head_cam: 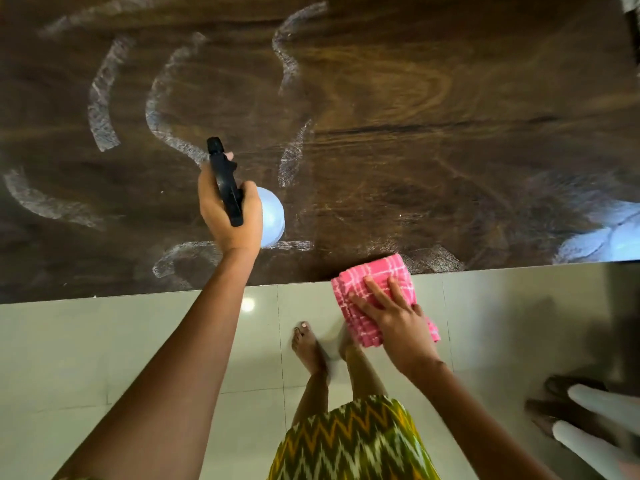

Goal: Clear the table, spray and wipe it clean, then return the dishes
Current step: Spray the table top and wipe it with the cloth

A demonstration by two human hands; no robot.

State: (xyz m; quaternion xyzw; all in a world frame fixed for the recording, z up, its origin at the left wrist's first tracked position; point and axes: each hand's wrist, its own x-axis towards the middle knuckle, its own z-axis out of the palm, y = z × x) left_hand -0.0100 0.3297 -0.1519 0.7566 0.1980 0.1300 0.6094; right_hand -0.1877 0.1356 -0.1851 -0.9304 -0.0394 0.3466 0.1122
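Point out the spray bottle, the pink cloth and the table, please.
spray bottle (273, 216): head view, on its pale blue body.
pink cloth (375, 271): head view, on its uncovered upper part.
table (433, 140): head view, on bare dark wood, right of the bottle.

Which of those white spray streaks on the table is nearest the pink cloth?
The short streak at the near edge of the table, just right of the pink checked cloth in the right hand. The others lie farther left.
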